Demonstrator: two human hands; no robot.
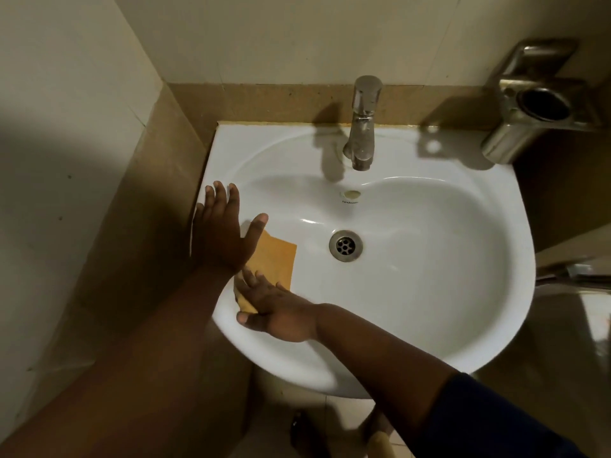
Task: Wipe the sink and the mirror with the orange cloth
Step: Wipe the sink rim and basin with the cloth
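Note:
A white ceramic sink (429,259) fills the middle of the view, with a metal drain (345,245) at its centre. The orange cloth (277,259) lies flat against the basin's left inner slope. My right hand (274,309) presses on the cloth's lower part, fingers spread over it. My left hand (221,233) rests flat on the sink's left rim with fingers apart, its thumb reaching to the cloth's top edge. No mirror is in view.
A steel faucet (362,123) stands at the back of the sink. A steel wall-mounted cup holder (529,110) hangs at the upper right. A tiled wall runs close along the left side. Floor tiles show below the basin.

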